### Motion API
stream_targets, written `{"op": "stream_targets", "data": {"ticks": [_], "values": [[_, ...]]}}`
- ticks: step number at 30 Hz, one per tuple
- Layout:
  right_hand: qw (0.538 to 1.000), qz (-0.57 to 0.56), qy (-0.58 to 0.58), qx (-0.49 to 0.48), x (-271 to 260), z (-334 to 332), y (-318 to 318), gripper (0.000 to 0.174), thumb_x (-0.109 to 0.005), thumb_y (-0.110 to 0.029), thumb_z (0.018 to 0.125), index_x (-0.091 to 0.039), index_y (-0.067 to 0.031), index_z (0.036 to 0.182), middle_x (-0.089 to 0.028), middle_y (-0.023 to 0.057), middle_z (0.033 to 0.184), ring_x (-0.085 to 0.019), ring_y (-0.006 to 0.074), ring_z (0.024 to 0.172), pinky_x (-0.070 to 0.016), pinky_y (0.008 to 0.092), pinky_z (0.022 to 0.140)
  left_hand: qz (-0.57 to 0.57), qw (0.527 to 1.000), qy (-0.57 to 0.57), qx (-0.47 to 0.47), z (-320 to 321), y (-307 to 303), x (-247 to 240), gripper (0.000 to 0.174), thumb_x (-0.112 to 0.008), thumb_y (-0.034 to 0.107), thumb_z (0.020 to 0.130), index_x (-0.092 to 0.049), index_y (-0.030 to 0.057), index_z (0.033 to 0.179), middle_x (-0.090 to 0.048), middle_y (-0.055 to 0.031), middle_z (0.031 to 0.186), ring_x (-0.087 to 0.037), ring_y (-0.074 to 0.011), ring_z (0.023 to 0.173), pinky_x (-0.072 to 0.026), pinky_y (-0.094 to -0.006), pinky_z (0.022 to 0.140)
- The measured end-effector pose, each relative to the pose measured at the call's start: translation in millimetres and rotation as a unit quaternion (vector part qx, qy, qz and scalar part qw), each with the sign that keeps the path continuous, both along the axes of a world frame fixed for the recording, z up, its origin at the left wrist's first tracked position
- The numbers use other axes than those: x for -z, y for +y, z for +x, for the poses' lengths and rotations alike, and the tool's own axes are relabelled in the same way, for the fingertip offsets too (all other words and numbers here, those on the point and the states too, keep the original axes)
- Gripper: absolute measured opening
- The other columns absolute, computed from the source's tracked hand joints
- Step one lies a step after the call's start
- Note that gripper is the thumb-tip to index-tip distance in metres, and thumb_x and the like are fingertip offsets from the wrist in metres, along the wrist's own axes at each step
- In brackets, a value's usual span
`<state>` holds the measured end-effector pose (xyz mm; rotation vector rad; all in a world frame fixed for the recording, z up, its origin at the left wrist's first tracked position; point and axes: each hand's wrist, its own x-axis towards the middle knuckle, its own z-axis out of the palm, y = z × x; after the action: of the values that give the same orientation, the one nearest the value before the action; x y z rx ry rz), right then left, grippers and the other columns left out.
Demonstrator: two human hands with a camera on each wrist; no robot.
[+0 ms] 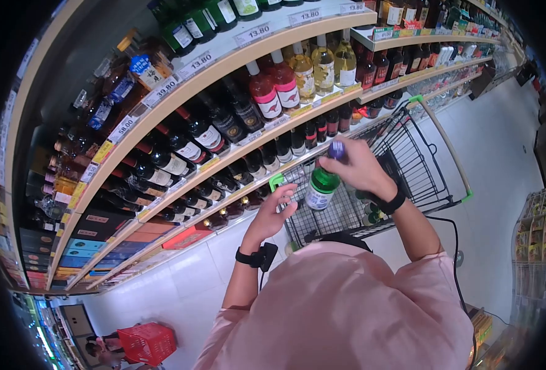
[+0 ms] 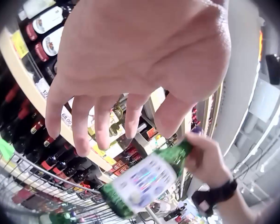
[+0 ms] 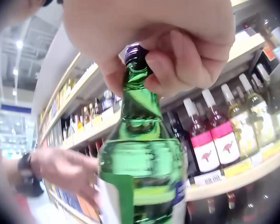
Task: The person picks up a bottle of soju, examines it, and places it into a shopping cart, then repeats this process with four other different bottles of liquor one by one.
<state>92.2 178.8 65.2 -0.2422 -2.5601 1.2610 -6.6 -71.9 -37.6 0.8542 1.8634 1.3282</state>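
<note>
My right hand [image 1: 362,168] grips a green glass bottle [image 1: 322,187] by its neck, just under the purple cap [image 1: 337,150]. The bottle has a white and blue label and hangs over the wire shopping cart [image 1: 340,216]. In the right wrist view, curled fingers wrap the neck of the bottle [image 3: 142,154]. To the left of the bottle, my left hand [image 1: 274,213] holds nothing, its fingers apart. The left wrist view shows that hand [image 2: 144,51] with fingers extended, and the bottle [image 2: 144,179] beyond them. More green bottles [image 1: 371,214] lie in the cart.
Long shelves [image 1: 273,126] of wine and liquor bottles run along the left and front, with price tags on their edges. A red shopping basket [image 1: 146,343] stands on the floor behind, near another person. Stocked racks [image 1: 535,234] stand at the right.
</note>
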Motion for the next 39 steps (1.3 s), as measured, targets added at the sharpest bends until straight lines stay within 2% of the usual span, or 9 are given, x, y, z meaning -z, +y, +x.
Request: {"op": "stream_targets", "data": {"ticks": [2, 4, 9, 19, 24, 28, 32, 37, 39], "values": [[0.995, 0.094, -0.018, 0.022, 48, 21, 2, 0.035, -0.074, -0.029, 0.081, -0.059, 0.0020, 0.087, -0.059, 0.0165, 0.065, -0.062, 0.0300, 0.060, -0.0485, 0.0381, 0.060, 0.014, 0.998, -0.059, -0.001, 6, -13, 9, 0.036, -0.059, 0.018, 0.100, -0.053, 0.0071, 0.133, -0.060, -0.0053, 0.119, -0.056, -0.0162, 0.113, -0.0435, -0.0313, 0.099], [0.986, 0.138, -0.076, 0.046, 94, 45, 15, 0.037, -0.070, -0.030, 0.081, -0.063, 0.0027, 0.096, -0.064, 0.0218, 0.070, -0.064, 0.0413, 0.070, -0.0493, 0.0490, 0.066, 0.000, 0.987, -0.157, 0.027, 8, -26, 20, 0.034, -0.059, 0.014, 0.100, -0.053, 0.0060, 0.133, -0.060, -0.0031, 0.118, -0.057, -0.0140, 0.110, -0.0438, -0.0296, 0.099], [0.965, 0.070, -0.198, 0.158, 206, 111, 52, 0.037, -0.076, -0.029, 0.075, -0.063, 0.0038, 0.085, -0.065, 0.0219, 0.072, -0.066, 0.0401, 0.074, -0.0528, 0.0467, 0.072, -0.051, 0.990, -0.127, -0.031, 25, -49, 46, 0.023, -0.060, 0.014, 0.099, -0.061, 0.0037, 0.120, -0.064, -0.0021, 0.107, -0.058, -0.0110, 0.100, -0.0462, -0.0259, 0.090], [0.926, 0.026, -0.254, 0.279, 301, 181, 72, 0.038, -0.076, -0.027, 0.076, -0.062, 0.0048, 0.090, -0.067, 0.0253, 0.079, -0.068, 0.0412, 0.080, -0.0531, 0.0467, 0.074, -0.059, 0.990, -0.126, -0.013, 24, -3, 41, 0.022, -0.062, 0.014, 0.098, -0.062, 0.0025, 0.117, -0.064, -0.0018, 0.104, -0.060, -0.0097, 0.094, -0.0472, -0.0244, 0.084], [0.902, -0.020, -0.324, 0.286, 336, 171, 85, 0.040, -0.079, -0.028, 0.071, -0.067, 0.0058, 0.087, -0.069, 0.0265, 0.086, -0.069, 0.0407, 0.085, -0.0545, 0.0460, 0.079, -0.079, 0.988, -0.129, 0.011, 35, 18, 42, 0.023, -0.063, 0.012, 0.097, -0.062, 0.0028, 0.118, -0.064, -0.0019, 0.106, -0.060, -0.0093, 0.094, -0.0476, -0.0242, 0.084], [0.871, -0.051, -0.376, 0.314, 382, 153, 93, 0.037, -0.078, -0.031, 0.069, -0.069, 0.0038, 0.077, -0.071, 0.0230, 0.079, -0.071, 0.0378, 0.086, -0.0558, 0.0438, 0.083, -0.125, 0.987, -0.094, 0.034, 45, 26, 39, 0.024, -0.063, 0.012, 0.097, -0.061, 0.0027, 0.119, -0.065, -0.0036, 0.108, -0.061, -0.0112, 0.094, -0.0489, -0.0258, 0.083], [0.840, -0.157, -0.429, 0.294, 384, 133, 104, 0.035, -0.077, -0.029, 0.067, -0.069, 0.0040, 0.076, -0.070, 0.0178, 0.069, -0.073, 0.0309, 0.075, -0.0583, 0.0398, 0.075, -0.164, 0.981, -0.102, 0.019, 57, 31, 34, 0.026, -0.063, 0.013, 0.097, -0.060, 0.0018, 0.120, -0.066, -0.0056, 0.108, -0.064, -0.0140, 0.094, -0.0508, -0.0279, 0.082], [0.832, -0.124, -0.478, 0.254, 444, 106, 115, 0.031, -0.073, -0.014, 0.075, -0.069, 0.0053, 0.099, -0.073, 0.0181, 0.091, -0.074, 0.0273, 0.077, -0.0604, 0.0365, 0.075, -0.223, 0.972, -0.078, 0.018, 74, 32, 40, 0.027, -0.063, 0.014, 0.097, -0.059, 0.0016, 0.121, -0.067, -0.0074, 0.108, -0.067, -0.0163, 0.093, -0.0522, -0.0290, 0.082], [0.812, -0.159, -0.499, 0.256, 465, 98, 122, 0.033, -0.076, -0.020, 0.070, -0.070, 0.0046, 0.092, -0.073, 0.0180, 0.085, -0.074, 0.0276, 0.076, -0.0604, 0.0375, 0.071, -0.260, 0.959, -0.109, 0.009, 82, 37, 35, 0.025, -0.061, 0.011, 0.098, -0.059, 0.0023, 0.121, -0.067, -0.0069, 0.111, -0.065, -0.0164, 0.099, -0.0502, -0.0297, 0.088]]}}
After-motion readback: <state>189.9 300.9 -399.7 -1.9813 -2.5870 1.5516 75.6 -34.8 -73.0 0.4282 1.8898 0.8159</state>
